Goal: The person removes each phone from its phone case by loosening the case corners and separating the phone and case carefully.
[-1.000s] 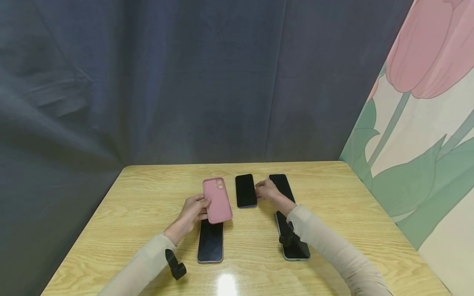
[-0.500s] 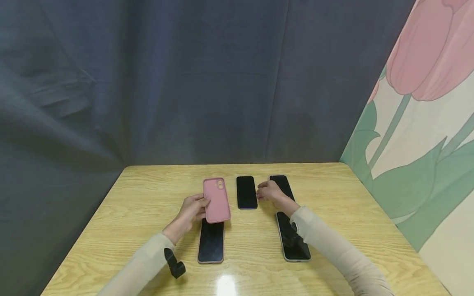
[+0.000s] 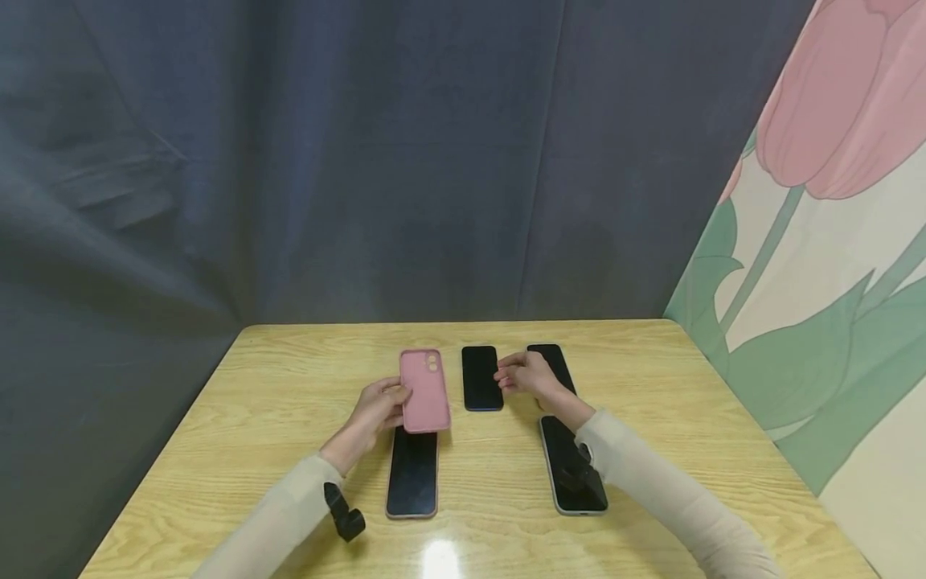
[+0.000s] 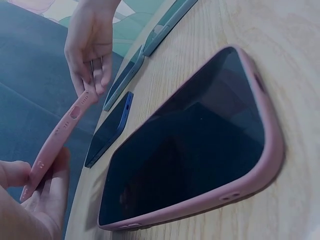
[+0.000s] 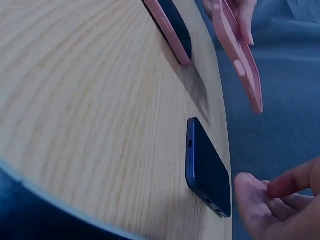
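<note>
My left hand (image 3: pixel 376 404) pinches an empty pink phone case (image 3: pixel 425 392) by its left long side, thumb on the inner face. The case is held up over the far end of a pink-cased phone (image 3: pixel 412 476) that lies screen up. My right hand (image 3: pixel 526 375) has loosely bent fingers and holds nothing; it hovers at the right edge of a dark phone (image 3: pixel 481 378). In the right wrist view, that phone's bare blue frame (image 5: pixel 190 160) shows beside the fingertips (image 5: pixel 244 181). The left wrist view has the case edge-on, overlapping my right fingertips.
At the right, two more phones lie screen up on the wooden table (image 3: pixel 289 378): a far one (image 3: pixel 555 360), partly behind my right hand, and a near one (image 3: pixel 567 458) in a pale case. A dark curtain (image 3: pixel 398 177) hangs behind the table's far edge.
My right hand has come slightly left, its fingertips now at the dark phone's edge. The left hand keeps hold of the pink case, which has shifted only a little.
</note>
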A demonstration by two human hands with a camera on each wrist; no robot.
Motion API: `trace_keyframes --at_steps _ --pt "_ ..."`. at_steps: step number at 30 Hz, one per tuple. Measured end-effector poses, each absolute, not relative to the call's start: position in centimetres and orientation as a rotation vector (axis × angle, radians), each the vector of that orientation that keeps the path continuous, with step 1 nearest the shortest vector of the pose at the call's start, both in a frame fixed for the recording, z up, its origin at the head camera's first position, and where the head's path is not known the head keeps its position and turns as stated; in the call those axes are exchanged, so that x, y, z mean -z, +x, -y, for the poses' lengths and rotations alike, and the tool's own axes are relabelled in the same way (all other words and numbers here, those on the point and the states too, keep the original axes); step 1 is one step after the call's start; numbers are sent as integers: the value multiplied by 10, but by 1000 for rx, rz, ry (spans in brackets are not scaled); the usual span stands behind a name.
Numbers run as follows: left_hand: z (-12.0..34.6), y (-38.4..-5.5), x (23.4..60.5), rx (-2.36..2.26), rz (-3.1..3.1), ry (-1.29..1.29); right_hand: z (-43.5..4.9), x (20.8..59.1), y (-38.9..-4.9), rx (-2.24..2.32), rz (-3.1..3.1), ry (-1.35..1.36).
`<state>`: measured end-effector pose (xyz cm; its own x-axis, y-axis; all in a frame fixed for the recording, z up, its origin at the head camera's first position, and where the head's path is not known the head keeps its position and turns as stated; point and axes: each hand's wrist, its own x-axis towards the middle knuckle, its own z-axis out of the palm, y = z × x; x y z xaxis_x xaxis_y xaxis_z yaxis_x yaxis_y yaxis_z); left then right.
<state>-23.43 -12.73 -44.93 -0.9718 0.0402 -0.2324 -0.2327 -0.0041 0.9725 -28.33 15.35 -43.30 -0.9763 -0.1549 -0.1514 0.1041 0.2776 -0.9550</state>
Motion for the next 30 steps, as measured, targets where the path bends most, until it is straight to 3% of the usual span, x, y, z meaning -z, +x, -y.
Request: trace_keyframes --at_steps 9,30 --pt "122 -248 451 -2119 -2066 -242 -162 432 -265 1724 -2318 -245" --pt "116 -277 450 -2099 -2119 -287 -175 430 -250 1708 -2349 -269"
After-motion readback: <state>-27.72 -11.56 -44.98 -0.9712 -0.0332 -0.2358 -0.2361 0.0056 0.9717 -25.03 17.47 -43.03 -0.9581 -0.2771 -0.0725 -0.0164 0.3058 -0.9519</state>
